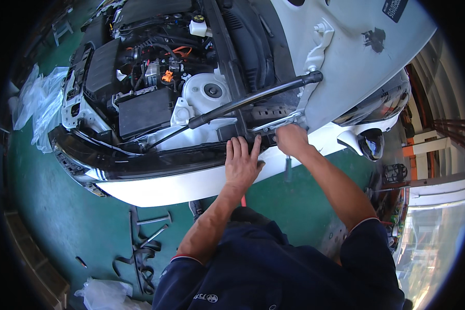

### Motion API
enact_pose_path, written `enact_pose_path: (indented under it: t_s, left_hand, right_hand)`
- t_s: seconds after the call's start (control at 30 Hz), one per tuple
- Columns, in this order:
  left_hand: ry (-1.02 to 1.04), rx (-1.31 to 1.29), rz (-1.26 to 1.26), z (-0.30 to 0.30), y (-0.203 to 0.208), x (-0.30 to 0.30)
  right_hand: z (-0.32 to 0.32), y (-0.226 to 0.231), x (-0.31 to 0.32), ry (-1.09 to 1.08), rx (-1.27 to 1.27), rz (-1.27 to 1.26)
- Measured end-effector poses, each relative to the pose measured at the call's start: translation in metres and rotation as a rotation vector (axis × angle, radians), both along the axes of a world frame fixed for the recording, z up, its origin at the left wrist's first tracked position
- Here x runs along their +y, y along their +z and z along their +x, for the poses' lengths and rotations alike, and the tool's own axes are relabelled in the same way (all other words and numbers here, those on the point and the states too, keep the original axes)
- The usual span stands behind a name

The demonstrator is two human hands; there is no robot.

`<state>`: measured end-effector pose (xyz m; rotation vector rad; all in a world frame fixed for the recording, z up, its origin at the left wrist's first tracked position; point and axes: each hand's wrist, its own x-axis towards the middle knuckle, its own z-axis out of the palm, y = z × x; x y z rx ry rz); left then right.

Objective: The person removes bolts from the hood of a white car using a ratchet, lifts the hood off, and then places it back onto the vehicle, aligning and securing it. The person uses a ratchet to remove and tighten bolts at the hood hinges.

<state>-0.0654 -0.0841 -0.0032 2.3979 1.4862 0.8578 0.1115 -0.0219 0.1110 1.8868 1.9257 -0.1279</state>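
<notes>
My left hand lies with its fingers spread on the upper edge of the car's white fender, beside the black trim. To its right, my right hand is closed near the rear end of the fender, just below the bonnet hinge. Out of the bottom of that fist hangs a hand tool with a grey-green handle; its working end is hidden. Above both hands, a black gas strut slants up to the raised white bonnet.
The engine bay is exposed at the upper left, with a white strut tower. A wing mirror juts out at the right. Hammers and dark straps lie on the green floor, with plastic sheeting by the car's front.
</notes>
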Motion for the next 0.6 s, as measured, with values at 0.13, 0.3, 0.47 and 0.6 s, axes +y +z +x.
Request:
enact_pose_path:
  t_s: [0.13, 0.3, 0.47, 0.6]
  left_hand:
    - [-0.005, -0.001, -0.017, -0.001, 0.001, 0.001]
    - [0.006, -0.008, 0.003, -0.002, 0.001, 0.0]
    - [0.003, -0.002, 0.009, 0.0, 0.0, 0.001]
    - [-0.002, -0.015, 0.02, -0.001, 0.001, 0.001]
  right_hand:
    - [-0.006, 0.002, 0.009, -0.131, 0.032, -0.022]
    - [0.0, -0.001, -0.01, 0.223, -0.003, 0.105]
    - [0.004, -0.002, -0.001, 0.057, 0.005, -0.005]
    - [0.004, -0.006, 0.004, -0.066, 0.033, -0.016]
